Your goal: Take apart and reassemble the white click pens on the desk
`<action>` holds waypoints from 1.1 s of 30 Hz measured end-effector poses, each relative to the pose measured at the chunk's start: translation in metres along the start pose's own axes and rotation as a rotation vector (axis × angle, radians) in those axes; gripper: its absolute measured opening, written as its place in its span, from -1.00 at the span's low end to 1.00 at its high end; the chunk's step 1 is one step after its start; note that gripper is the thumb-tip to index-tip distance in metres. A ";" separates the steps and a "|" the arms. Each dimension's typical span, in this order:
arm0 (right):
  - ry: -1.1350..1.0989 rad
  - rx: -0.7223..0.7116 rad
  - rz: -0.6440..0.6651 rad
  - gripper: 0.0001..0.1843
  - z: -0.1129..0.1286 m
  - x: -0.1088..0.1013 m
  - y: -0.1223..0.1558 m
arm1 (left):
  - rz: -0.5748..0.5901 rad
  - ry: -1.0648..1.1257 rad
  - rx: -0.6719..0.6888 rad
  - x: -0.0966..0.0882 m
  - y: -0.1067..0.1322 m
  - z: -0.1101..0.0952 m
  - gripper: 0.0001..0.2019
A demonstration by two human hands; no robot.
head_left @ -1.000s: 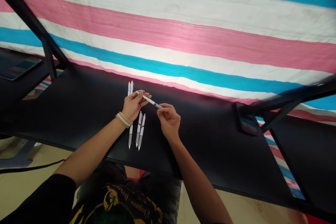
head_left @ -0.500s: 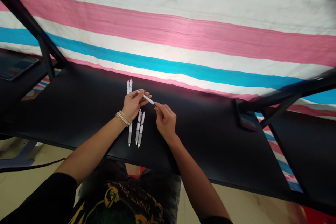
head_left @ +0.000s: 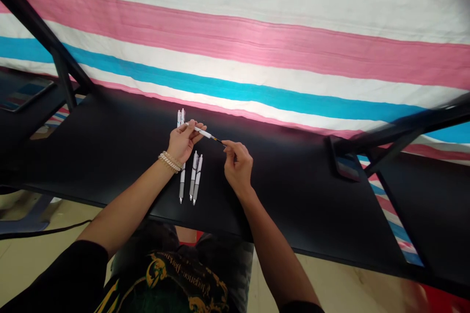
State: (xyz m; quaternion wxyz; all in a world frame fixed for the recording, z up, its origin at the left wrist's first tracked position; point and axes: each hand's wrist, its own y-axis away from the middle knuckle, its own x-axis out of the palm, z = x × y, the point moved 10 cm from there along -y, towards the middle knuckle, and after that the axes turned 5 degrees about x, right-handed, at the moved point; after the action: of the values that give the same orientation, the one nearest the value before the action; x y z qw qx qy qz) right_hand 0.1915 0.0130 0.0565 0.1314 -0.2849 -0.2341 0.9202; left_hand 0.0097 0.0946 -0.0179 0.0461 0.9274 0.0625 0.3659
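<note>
My left hand (head_left: 181, 141), with a beaded bracelet on its wrist, is closed around the white barrel of a pen (head_left: 203, 132) held just above the black table (head_left: 110, 156). My right hand (head_left: 238, 166) pinches the pen's front end, where a thin dark refill (head_left: 217, 140) shows between barrel and fingertips. What exactly sits inside that pinch is hidden. Three white pens with grey grips (head_left: 193, 178) lie side by side under my hands. Two more pen tops (head_left: 179, 116) stick out behind my left hand.
A pink, white and blue striped cloth (head_left: 257, 49) hangs behind the table. Black metal frame bars (head_left: 40, 29) cross at left and right (head_left: 404, 132). A small dark block (head_left: 343, 161) sits on the table at right. The floor and a cable (head_left: 44, 232) show at lower left.
My right hand has drawn a little away from the barrel to the right. The grey grip seen earlier no longer shows, and a thin dark refill is exposed. The view shifted slightly.
</note>
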 end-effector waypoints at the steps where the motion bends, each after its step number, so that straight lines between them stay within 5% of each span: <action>1: 0.006 -0.011 0.008 -0.73 0.001 0.003 0.001 | 0.022 -0.019 -0.002 0.004 0.002 0.002 -0.79; 11: 0.012 0.027 -0.010 -0.71 -0.001 -0.002 0.000 | -0.030 -0.036 0.069 -0.003 0.000 -0.007 -0.77; 17: 0.000 -0.020 0.058 -0.73 0.009 0.013 0.005 | 0.066 -0.098 0.036 0.012 0.009 0.003 -0.69; 22: -0.039 -0.047 -0.017 -0.68 0.011 0.012 0.008 | 0.060 -0.111 0.035 0.013 0.011 0.007 -0.67; 33: -0.184 0.158 -0.006 -0.62 -0.019 0.010 0.006 | 0.052 -0.095 0.044 0.011 0.009 0.006 -0.68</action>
State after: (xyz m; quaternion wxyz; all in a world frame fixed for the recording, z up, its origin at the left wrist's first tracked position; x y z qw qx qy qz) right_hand 0.1936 0.0188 0.0351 0.1344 -0.1874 -0.1727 0.9576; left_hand 0.0222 0.0867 -0.0139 0.0193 0.9458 0.0442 0.3212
